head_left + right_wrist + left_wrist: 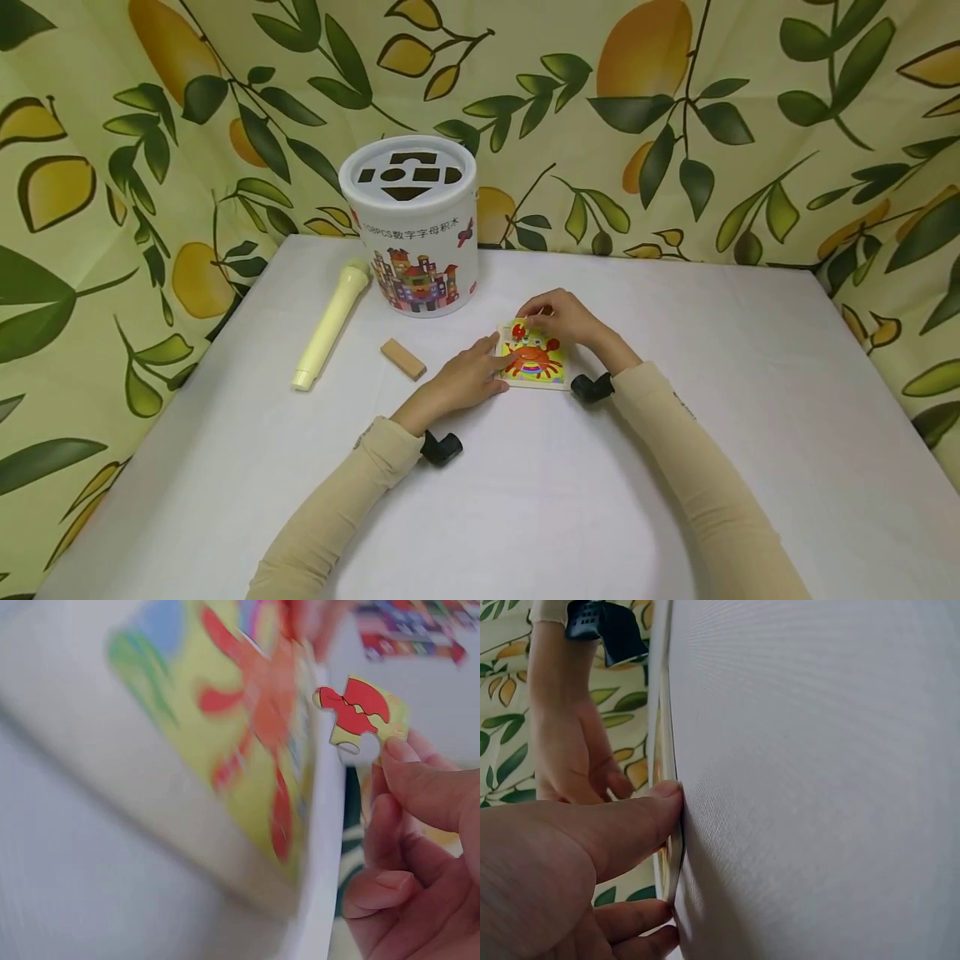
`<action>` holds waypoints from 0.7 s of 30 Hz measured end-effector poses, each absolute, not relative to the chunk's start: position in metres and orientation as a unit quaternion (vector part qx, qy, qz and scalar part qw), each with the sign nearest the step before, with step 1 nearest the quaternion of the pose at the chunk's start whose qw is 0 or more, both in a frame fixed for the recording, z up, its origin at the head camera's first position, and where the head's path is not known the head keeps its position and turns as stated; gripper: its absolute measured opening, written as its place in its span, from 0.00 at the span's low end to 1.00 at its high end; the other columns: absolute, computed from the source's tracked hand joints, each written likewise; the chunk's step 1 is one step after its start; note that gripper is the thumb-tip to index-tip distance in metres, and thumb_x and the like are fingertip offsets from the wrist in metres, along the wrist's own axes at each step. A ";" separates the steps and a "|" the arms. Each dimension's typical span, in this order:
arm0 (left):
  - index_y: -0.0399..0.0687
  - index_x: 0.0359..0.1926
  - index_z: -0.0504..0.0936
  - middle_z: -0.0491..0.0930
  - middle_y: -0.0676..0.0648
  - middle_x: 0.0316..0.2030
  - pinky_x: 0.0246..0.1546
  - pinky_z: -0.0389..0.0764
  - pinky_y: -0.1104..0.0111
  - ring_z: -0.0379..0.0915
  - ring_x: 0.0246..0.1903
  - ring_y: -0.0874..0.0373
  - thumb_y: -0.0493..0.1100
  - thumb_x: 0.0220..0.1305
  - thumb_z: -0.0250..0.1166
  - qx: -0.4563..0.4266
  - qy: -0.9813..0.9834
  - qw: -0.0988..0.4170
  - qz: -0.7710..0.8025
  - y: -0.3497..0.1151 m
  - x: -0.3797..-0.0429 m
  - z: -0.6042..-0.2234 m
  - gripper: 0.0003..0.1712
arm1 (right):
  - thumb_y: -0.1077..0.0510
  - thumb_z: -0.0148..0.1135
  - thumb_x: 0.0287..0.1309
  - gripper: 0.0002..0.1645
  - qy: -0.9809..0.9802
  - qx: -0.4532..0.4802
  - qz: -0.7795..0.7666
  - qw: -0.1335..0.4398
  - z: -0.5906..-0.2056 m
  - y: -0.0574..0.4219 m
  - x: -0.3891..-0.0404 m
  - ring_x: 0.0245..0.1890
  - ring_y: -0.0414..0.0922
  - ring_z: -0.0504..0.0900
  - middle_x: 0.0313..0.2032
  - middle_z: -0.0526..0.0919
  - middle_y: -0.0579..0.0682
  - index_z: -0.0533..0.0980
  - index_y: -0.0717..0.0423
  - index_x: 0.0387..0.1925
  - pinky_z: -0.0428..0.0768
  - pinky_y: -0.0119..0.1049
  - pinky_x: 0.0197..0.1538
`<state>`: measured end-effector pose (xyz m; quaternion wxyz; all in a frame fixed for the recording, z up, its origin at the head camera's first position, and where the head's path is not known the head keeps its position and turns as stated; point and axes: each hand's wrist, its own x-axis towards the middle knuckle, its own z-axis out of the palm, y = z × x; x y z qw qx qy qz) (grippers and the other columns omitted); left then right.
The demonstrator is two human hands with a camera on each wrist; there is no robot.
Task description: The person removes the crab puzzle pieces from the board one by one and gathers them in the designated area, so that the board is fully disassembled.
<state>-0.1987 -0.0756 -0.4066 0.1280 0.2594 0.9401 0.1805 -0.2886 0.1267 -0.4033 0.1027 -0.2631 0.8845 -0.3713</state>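
A square crab jigsaw puzzle (pixel 536 373) in a light frame lies on the white table. My left hand (pixel 461 379) rests at its left side, one finger extended onto the picture. In the left wrist view, the thumb (pixel 656 817) and fingertips touch the frame's edge. Over the puzzle's far side, my right hand (pixel 566 317) pinches a red and yellow puzzle piece (pixel 358 709) between thumb and fingers. That piece is raised off the picture in the right wrist view, where the crab picture (pixel 262 697) is blurred.
A white bucket (pixel 420 242) with shaped holes in its lid stands behind, to the left. A pale yellow microphone-shaped stick (pixel 330 325) lies beside it. Nearer my left hand is a small wooden block (pixel 403 359). A patterned curtain (pixel 540 125) hangs behind the table.
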 end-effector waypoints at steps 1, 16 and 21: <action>0.53 0.64 0.67 0.50 0.36 0.69 0.62 0.62 0.49 0.49 0.68 0.42 0.48 0.63 0.59 0.259 0.940 0.130 0.181 -0.075 -0.199 -0.406 0.28 | 0.63 0.57 0.59 0.10 0.883 -0.254 -0.383 0.101 -0.402 0.133 -0.290 0.35 0.45 0.73 0.39 0.83 0.56 0.81 0.61 0.40 0.71 0.30 0.40; 0.52 0.64 0.67 0.49 0.36 0.69 0.64 0.58 0.48 0.47 0.69 0.42 0.47 0.63 0.59 0.256 0.937 0.128 0.198 -0.075 -0.198 -0.407 0.28 | 0.58 0.58 0.59 0.15 0.906 -0.057 -0.395 0.141 -0.397 0.225 -0.304 0.33 0.42 0.68 0.34 0.79 0.49 0.77 0.65 0.44 0.68 0.30 0.35; 0.53 0.63 0.68 0.50 0.37 0.70 0.64 0.58 0.49 0.47 0.69 0.42 0.48 0.62 0.59 0.253 0.938 0.128 0.198 -0.076 -0.197 -0.408 0.28 | 0.58 0.58 0.59 0.13 0.913 -0.034 -0.380 0.147 -0.408 0.224 -0.311 0.33 0.43 0.68 0.29 0.76 0.46 0.78 0.63 0.42 0.69 0.31 0.35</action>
